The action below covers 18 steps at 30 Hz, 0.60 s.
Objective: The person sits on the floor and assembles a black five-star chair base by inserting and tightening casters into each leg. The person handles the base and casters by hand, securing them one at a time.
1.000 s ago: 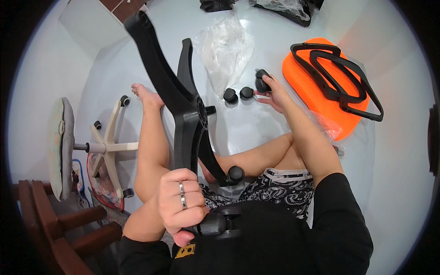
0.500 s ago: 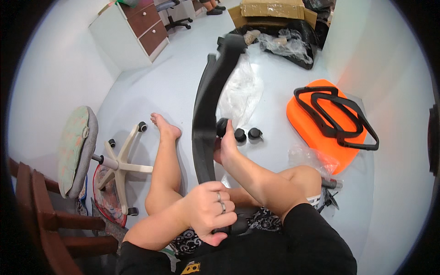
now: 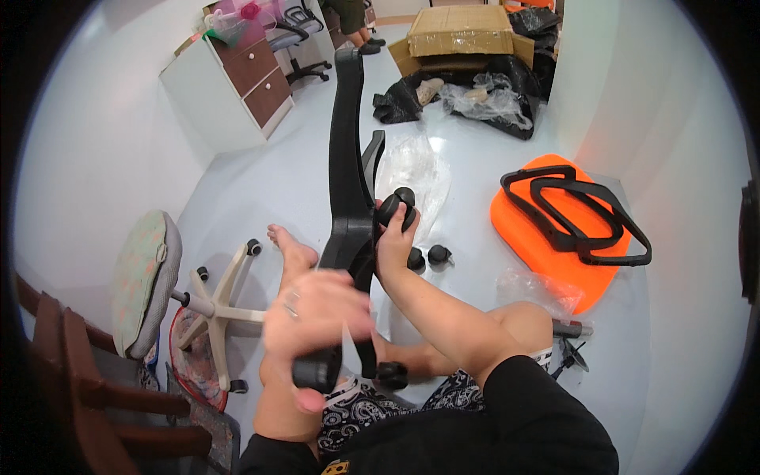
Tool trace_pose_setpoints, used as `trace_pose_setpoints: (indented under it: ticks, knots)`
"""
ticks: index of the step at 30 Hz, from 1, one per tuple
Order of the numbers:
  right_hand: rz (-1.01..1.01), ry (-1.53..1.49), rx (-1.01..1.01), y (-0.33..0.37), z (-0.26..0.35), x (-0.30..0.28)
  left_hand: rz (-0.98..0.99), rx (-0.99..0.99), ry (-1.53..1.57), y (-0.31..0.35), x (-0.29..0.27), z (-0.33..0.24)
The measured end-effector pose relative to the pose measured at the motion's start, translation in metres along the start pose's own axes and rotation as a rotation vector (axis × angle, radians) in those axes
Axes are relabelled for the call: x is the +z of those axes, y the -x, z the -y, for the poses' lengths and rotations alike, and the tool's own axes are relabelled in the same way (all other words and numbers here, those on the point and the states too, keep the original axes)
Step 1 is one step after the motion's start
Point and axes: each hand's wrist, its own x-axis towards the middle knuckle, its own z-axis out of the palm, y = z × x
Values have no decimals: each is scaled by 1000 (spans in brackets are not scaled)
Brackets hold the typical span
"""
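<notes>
Person seated on floor, legs out. Far left, one wooden chair (image 3: 71,372), partly in view. Next, one tipped office chair (image 3: 170,289) with pale cushion and white star base.

Centre: one black five-star chair base (image 3: 348,198) held upright, one leg pointing to 12 o'clock. Left hand (image 3: 317,317), blurred, sits at the base's lower end near a fitted caster (image 3: 317,370); fingers look wrapped round it, but blur leaves the grip uncertain. A second fitted caster (image 3: 392,374) just right of it.

Right hand (image 3: 396,241) closed on one caster (image 3: 396,207), pressed against the base's side at 3 o'clock.

Two loose casters (image 3: 427,256) on floor just right of that hand. At 2 o'clock, one orange seat pad (image 3: 538,237) carrying two black armrest loops (image 3: 578,214).
</notes>
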Motion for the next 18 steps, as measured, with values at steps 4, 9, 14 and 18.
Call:
trace_pose_setpoints:
  ticks: [4, 9, 14, 18]
  knots:
    - [24, -59, 138, 43, -1, -12, 189, 35, 25, -1, 5, -23]
    - [228, -143, 379, 62, 20, -65, 42, -64, 70, 21, 8, -37]
    - [527, -230, 547, 67, 80, -98, 15, -150, 45, 23, -2, -42]
    - [685, -235, 525, 87, 138, -95, -14, -221, 45, 16, 11, -28]
